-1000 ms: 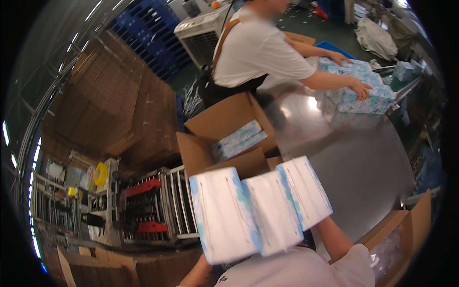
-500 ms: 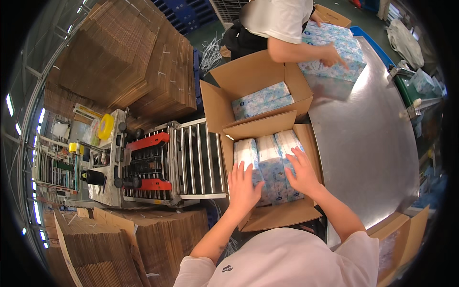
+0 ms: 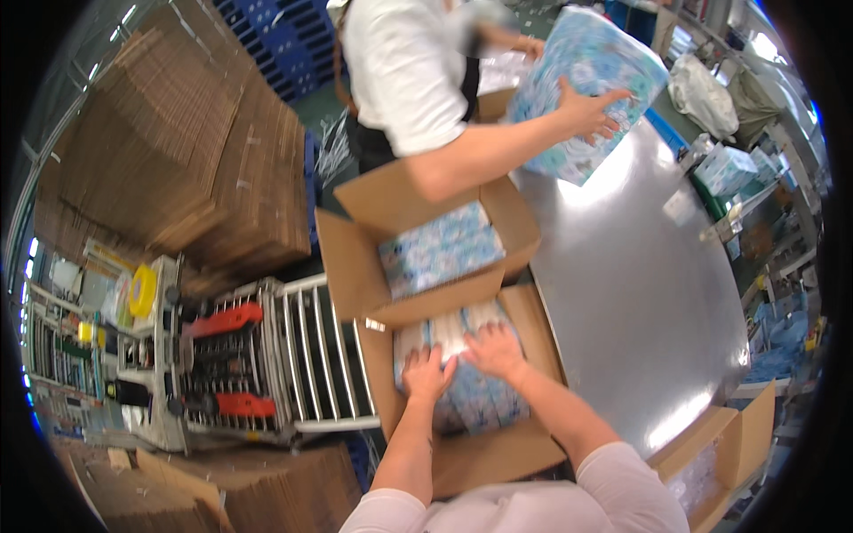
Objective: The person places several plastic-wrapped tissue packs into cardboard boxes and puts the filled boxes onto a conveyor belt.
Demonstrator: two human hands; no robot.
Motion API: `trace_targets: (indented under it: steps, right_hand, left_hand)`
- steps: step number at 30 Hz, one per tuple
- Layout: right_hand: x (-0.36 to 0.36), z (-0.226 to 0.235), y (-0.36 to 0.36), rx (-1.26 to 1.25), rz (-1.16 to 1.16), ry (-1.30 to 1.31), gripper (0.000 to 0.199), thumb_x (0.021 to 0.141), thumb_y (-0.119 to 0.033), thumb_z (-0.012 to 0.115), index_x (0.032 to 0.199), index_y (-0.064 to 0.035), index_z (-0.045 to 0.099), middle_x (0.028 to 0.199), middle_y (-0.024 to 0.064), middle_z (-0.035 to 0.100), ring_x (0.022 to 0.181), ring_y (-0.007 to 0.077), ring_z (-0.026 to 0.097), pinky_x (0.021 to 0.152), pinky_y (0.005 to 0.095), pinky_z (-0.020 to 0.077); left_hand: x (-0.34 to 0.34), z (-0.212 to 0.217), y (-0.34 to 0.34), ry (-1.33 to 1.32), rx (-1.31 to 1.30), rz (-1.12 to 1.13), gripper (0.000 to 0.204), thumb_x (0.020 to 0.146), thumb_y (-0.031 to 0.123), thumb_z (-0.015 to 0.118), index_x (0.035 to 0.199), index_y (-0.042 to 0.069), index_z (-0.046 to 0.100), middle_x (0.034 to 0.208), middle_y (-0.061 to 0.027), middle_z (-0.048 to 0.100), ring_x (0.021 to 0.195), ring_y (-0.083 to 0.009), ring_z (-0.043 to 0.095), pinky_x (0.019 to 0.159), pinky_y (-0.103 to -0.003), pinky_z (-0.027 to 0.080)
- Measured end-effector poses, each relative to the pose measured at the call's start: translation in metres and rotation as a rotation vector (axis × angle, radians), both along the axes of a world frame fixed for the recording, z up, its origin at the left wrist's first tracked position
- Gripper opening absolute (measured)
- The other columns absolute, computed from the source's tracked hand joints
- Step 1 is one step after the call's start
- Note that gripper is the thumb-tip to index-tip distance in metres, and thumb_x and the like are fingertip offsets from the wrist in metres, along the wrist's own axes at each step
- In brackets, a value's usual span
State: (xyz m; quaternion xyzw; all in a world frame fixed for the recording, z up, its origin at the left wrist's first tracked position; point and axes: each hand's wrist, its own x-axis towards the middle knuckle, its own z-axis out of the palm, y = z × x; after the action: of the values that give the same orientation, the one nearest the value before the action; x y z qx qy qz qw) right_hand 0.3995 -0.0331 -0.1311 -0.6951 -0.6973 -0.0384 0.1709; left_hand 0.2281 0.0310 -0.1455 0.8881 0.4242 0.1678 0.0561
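Note:
Blue-and-white floral packs (image 3: 480,400), which look like tissue packs, stand side by side in the near open cardboard carton (image 3: 498,457). My left hand (image 3: 428,373) lies on top of the packs at the left, fingers spread. On their right part rests my right hand (image 3: 495,349), fingers also spread, its thumb close to the left one. Neither hand grips anything. Just beyond is a second open carton (image 3: 346,262) with similar packs (image 3: 444,249) inside. A co-worker's hand (image 3: 591,114) is on a large floral bundle (image 3: 569,67), held up above the metal table.
A shiny metal table (image 3: 640,284) lies to the right, with another open carton (image 3: 742,444) at its near end. Left of the cartons runs a roller conveyor (image 3: 320,355) up to a machine with red bars (image 3: 222,320). Tall stacks of flat cardboard (image 3: 178,151) stand behind it.
My hands have moved closer together on the packs. The co-worker has lifted the bundle off the table and leans further in. The whole view has shifted, with the cartons now lower and further left.

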Motion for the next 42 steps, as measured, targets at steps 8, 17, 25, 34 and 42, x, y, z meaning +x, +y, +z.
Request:
trace_targets:
  steps: [8,17,25,34,42]
  right_hand:
    - [0.006,-0.094,0.069,-0.312,-0.157,-0.107,0.052,0.087,-0.052,0.032,0.117,-0.0161,0.055,0.118,0.0120,0.054,0.109,0.0286,0.050,0.093,0.0465,0.0336]
    - [-0.001,-0.003,-0.040,0.079,-0.233,0.415,0.021,0.074,-0.019,0.055,0.093,-0.0138,0.060,0.106,0.0160,0.055,0.100,0.0321,0.051,0.082,0.0449,0.0398]
    - [0.068,0.069,-0.370,0.113,-1.221,-0.014,0.016,0.072,-0.006,0.053,0.088,-0.0027,0.056,0.087,0.0152,0.055,0.087,0.0303,0.051,0.076,0.0398,0.0398]
    - [-0.081,-0.024,-0.688,-0.138,-2.246,0.422,0.036,0.081,-0.022,0.056,0.107,0.0033,0.051,0.115,0.0213,0.048,0.105,0.0296,0.047,0.090,0.0381,0.0368]
    - [-0.050,-0.042,-0.670,-0.396,-2.078,0.527,0.072,0.077,-0.046,0.052,0.128,0.0019,0.035,0.132,0.0259,0.033,0.123,0.0395,0.031,0.102,0.0436,0.0261]
  left_hand:
    - [0.030,-0.043,0.082,-0.303,-0.283,-0.078,0.040,0.081,0.043,0.050,0.095,0.008,0.064,0.093,-0.0177,0.062,0.088,-0.0367,0.058,0.079,-0.046,0.045]
    - [0.057,-0.074,-0.022,0.126,-0.479,-0.018,0.061,0.078,0.050,0.050,0.131,0.022,0.039,0.140,-0.0282,0.015,0.122,-0.0562,0.011,0.089,-0.066,0.028]
    - [0.064,-0.098,-0.003,0.170,-0.662,-0.113,0.081,0.069,0.065,0.054,0.137,0.027,0.029,0.142,-0.0288,-0.008,0.127,-0.0538,-0.007,0.100,-0.064,0.009]
    - [0.005,-0.109,-0.089,0.167,-0.774,-0.234,0.087,0.066,0.065,0.057,0.137,0.024,0.029,0.141,-0.0313,-0.005,0.126,-0.0553,0.007,0.097,-0.065,0.016]
    - [0.030,-0.236,-0.049,0.579,-0.945,-1.061,0.066,0.076,0.056,0.051,0.124,0.009,0.047,0.111,-0.0298,0.052,0.110,-0.0415,0.047,0.091,-0.047,0.039]
